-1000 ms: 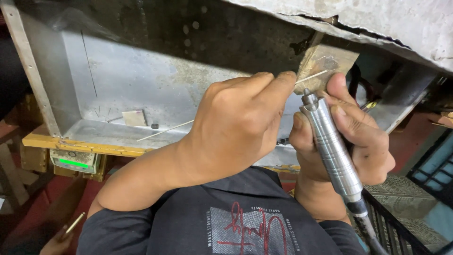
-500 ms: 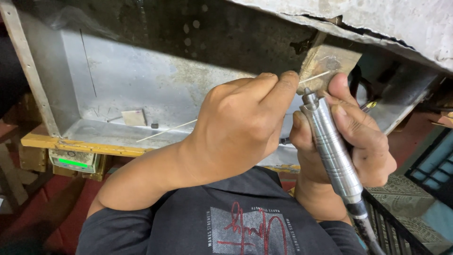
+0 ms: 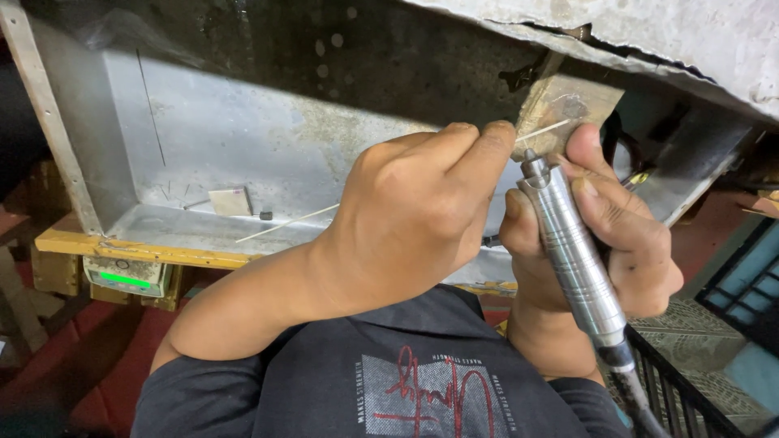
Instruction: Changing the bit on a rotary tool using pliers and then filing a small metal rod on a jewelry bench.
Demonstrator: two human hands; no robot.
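The biggest thing in view is one grey metal tray (image 3: 243, 162) with upright walls, which sits on one yellow wooden ledge (image 3: 138, 250) and fills the upper left of the picture. Next in size are the two hands, both close together at the right of the middle. The left hand (image 3: 414, 215) is closed, with the thumb and the index finger pressed together on one thin pale wire (image 3: 542, 130); the other fingers are curled in. The right hand (image 3: 604, 235) is wrapped tightly around one silver rotary handpiece (image 3: 572, 259), a ribbed metal cylinder with a dark cable at its lower end. The long axis of the handpiece runs from the lower right up to the upper left, and its narrow tip points up toward one small wooden bench peg (image 3: 568, 101), just under the wire. The wire lies across the face of this peg, with its long axis nearly level and its free end a little higher at the right; I cannot tell whether the tip touches it. Inside the tray there are one long thin wire (image 3: 288, 223) lying flat, tilted up to the right, one small pale square plate (image 3: 230, 201) and one tiny dark piece (image 3: 265, 216) just beside it. Under the ledge hangs one small scale with a green lit strip (image 3: 126, 278).
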